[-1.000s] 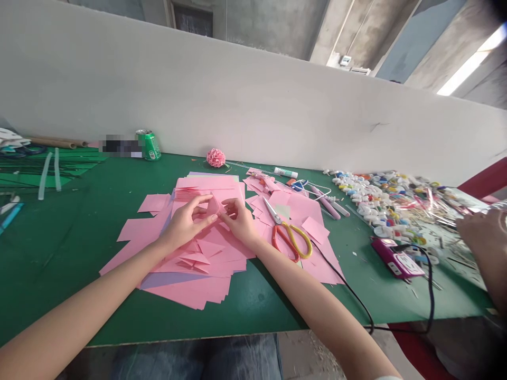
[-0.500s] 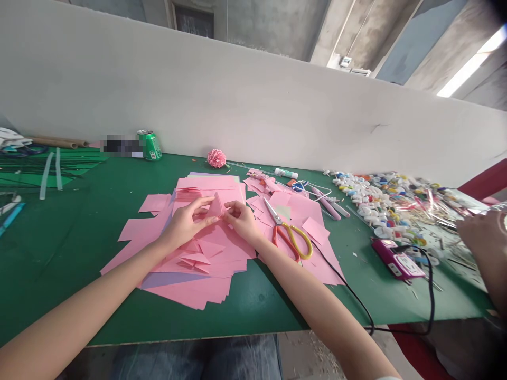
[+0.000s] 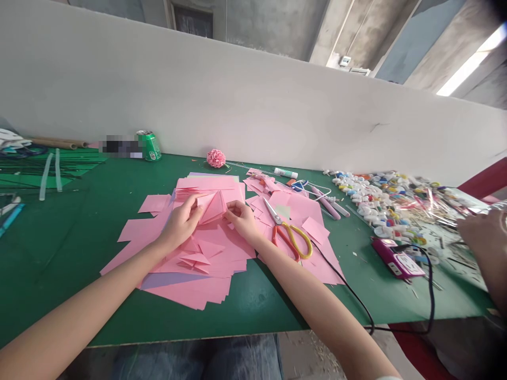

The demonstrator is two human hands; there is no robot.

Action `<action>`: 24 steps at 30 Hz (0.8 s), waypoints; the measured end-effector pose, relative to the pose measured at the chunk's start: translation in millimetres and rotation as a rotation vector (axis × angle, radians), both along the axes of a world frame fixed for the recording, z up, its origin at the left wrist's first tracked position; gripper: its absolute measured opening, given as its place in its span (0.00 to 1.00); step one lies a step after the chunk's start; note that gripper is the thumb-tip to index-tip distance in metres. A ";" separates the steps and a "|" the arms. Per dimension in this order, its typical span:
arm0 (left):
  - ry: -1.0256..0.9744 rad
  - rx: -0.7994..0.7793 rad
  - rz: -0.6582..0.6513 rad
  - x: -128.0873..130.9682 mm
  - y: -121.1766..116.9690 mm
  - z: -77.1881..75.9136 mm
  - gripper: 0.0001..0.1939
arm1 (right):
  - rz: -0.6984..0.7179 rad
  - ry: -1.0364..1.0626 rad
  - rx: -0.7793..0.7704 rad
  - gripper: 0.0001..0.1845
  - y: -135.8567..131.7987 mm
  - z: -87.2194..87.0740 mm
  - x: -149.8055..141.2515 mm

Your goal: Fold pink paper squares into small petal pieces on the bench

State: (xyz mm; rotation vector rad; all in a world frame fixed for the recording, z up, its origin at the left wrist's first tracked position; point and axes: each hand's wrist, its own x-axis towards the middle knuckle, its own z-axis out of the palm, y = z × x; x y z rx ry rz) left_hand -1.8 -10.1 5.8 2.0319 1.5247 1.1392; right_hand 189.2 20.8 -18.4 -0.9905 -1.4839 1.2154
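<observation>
Between my two hands is a folded piece of pink paper [image 3: 214, 208], its layers partly spread. My left hand [image 3: 180, 220] pinches its left side between thumb and fingers. On the other side, the fingertips of my right hand [image 3: 241, 217] are closed on the right edge. Below them lie loose folded pink pieces [image 3: 196, 259] on a spread of pink sheets [image 3: 186, 295]. A stack of small pink slips [image 3: 187, 193] sits just behind my left hand. Scissors [image 3: 291, 238] with red and yellow handles rest right of my right hand.
A pink paper flower ball [image 3: 216, 158] and a green can [image 3: 149, 145] stand near the wall. A glue stick [image 3: 285, 173] lies behind pink scraps. Further right are a magenta power strip [image 3: 398, 259] with a black cord, many small colourful pieces [image 3: 368, 203], and another person's hand [image 3: 483, 232].
My left hand has drawn slightly left and down, and the folded paper now fans wider between my hands. My right hand stays nearly in place.
</observation>
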 end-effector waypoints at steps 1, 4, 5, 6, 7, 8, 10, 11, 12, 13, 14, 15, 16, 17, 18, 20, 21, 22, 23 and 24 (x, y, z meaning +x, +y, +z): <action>0.005 0.024 0.012 -0.4 0.9 -1.2 0.21 | 0.002 -0.006 0.003 0.08 0.3 -0.9 -0.2; 0.033 0.034 0.035 -0.9 2.7 -3.9 0.22 | 0.004 -0.030 0.005 0.08 1.0 -2.9 -0.5; 0.043 0.026 0.038 -0.9 3.0 -4.3 0.22 | 0.002 -0.035 0.005 0.08 1.0 -3.1 -0.6; 0.051 0.020 0.042 -0.8 3.2 -4.4 0.22 | 0.000 -0.038 0.004 0.08 0.9 -3.0 -0.7; 0.054 0.016 0.046 -0.8 3.2 -4.4 0.22 | -0.002 -0.040 0.005 0.08 0.6 -2.7 -0.8; 0.054 0.014 0.050 -0.8 3.3 -4.3 0.22 | -0.003 -0.040 0.005 0.08 0.2 -2.1 -0.9; 0.048 0.010 0.052 -0.8 3.4 -4.0 0.21 | -0.007 -0.045 0.009 0.08 -0.5 -0.9 -1.0; 0.042 0.008 0.051 -0.9 3.4 -3.8 0.22 | -0.008 -0.047 0.010 0.08 -0.8 -0.4 -0.9; 0.032 0.007 0.050 -0.9 3.4 -3.5 0.22 | -0.007 -0.050 0.010 0.08 -0.9 -0.1 -0.8; 0.019 0.006 0.048 -0.8 3.4 -3.1 0.22 | -0.005 -0.052 0.009 0.08 -0.9 0.1 -0.7; 0.002 0.005 0.045 -0.6 3.2 -2.5 0.22 | -0.003 -0.055 0.009 0.08 -0.9 0.0 -0.5; -0.018 0.004 0.044 -0.3 3.0 -1.8 0.22 | -0.002 -0.059 0.012 0.08 -0.7 -0.2 -0.4; -0.037 0.004 0.045 0.1 2.7 -0.9 0.22 | 0.000 -0.066 0.016 0.08 -0.4 -0.5 -0.3; -0.053 0.005 0.049 0.6 2.3 0.1 0.22 | 0.001 -0.074 0.022 0.08 -0.2 -0.9 -0.1; -0.066 0.008 0.055 1.0 1.9 1.3 0.22 | -0.001 -0.082 0.029 0.08 0.0 -1.3 -0.1; -0.075 0.023 0.068 1.6 0.9 3.5 0.21 | -0.027 -0.098 0.049 0.08 0.3 -2.0 0.0; -0.075 0.031 0.074 1.8 0.4 4.5 0.20 | -0.055 -0.109 0.063 0.08 0.3 -2.3 0.0; -0.074 0.037 0.080 1.8 0.1 5.2 0.20 | -0.092 -0.124 0.080 0.09 0.2 -2.5 -0.1; -0.075 0.041 0.084 1.6 -0.2 5.7 0.19 | -0.135 -0.143 0.100 0.09 -0.1 -2.5 -0.2; -0.080 0.045 0.085 1.4 -0.3 6.0 0.19 | -0.176 -0.168 0.119 0.09 -0.6 -2.4 -0.4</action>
